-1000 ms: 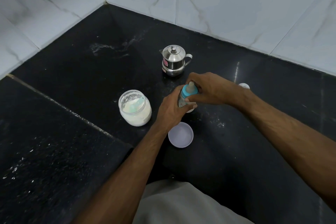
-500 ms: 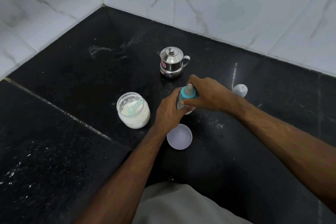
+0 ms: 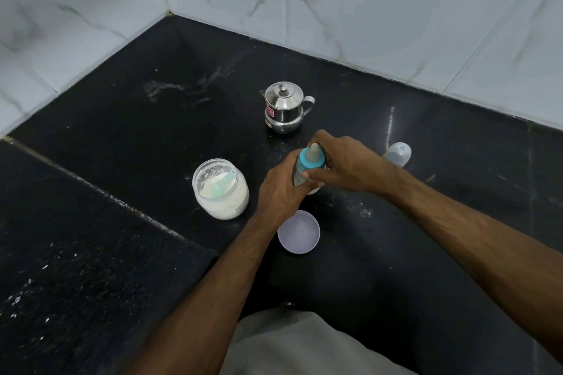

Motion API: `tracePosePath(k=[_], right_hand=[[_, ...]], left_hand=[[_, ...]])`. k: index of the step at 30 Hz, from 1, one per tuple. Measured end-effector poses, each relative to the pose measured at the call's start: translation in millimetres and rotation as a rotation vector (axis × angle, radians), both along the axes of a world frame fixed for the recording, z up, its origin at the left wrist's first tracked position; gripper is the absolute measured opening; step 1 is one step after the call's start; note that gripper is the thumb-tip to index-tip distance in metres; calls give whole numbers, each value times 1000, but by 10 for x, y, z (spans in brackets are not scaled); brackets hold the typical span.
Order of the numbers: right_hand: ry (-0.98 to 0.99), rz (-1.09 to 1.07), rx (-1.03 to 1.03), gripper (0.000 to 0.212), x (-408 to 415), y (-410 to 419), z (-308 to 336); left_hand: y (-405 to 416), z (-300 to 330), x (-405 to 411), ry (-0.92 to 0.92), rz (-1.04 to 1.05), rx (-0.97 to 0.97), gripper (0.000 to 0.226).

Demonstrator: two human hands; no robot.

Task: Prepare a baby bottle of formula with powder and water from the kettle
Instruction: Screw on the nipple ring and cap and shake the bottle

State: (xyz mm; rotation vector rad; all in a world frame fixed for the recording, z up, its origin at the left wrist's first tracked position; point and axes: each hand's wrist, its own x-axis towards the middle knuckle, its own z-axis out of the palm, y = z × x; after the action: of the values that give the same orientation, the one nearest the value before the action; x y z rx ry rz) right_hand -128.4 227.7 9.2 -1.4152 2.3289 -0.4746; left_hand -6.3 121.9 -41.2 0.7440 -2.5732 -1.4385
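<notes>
The baby bottle point(image 3: 300, 175) stands upright in the middle of the black counter, topped by a blue collar and teat point(image 3: 311, 158). My left hand point(image 3: 281, 192) is wrapped around the bottle's body. My right hand point(image 3: 344, 164) grips the blue collar from the right, thumb in front and fingers behind. A small steel kettle point(image 3: 285, 107) with its lid on stands behind the bottle. To the left sits an open glass jar of white powder point(image 3: 221, 189) with a pale green scoop inside.
A round white lid point(image 3: 298, 232) lies flat just in front of the bottle. A clear bottle cap point(image 3: 397, 154) rests behind my right forearm. Spilled powder specks dot the black counter point(image 3: 122, 131). White marble walls close the corner at the back and left.
My right hand has turned slightly around the blue collar, and the teat shows more. The bottle stays in place in my left hand. The view has shifted a little.
</notes>
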Motion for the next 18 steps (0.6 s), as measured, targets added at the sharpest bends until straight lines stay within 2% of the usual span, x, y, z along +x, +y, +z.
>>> tracePosePath(k=[5,8,12,15,18], right_hand=[[-28,73,33,53,-39,11,38],[40,-10,24,51,43,11,-25],[4,-112,-88,54,163,34,-121],[-106,-4,-46,54,27,31,-37],[-105,131,26,54,-93,2,61]], left_hand=[[8,0,9,21,18,-1,62],[15,-21,-10,-4,20,-27,61],[26,-27,14,44,29,-29,59],[4,-36,5,30,33,-20,61],[-19,-33,-7,6,19,3,64]])
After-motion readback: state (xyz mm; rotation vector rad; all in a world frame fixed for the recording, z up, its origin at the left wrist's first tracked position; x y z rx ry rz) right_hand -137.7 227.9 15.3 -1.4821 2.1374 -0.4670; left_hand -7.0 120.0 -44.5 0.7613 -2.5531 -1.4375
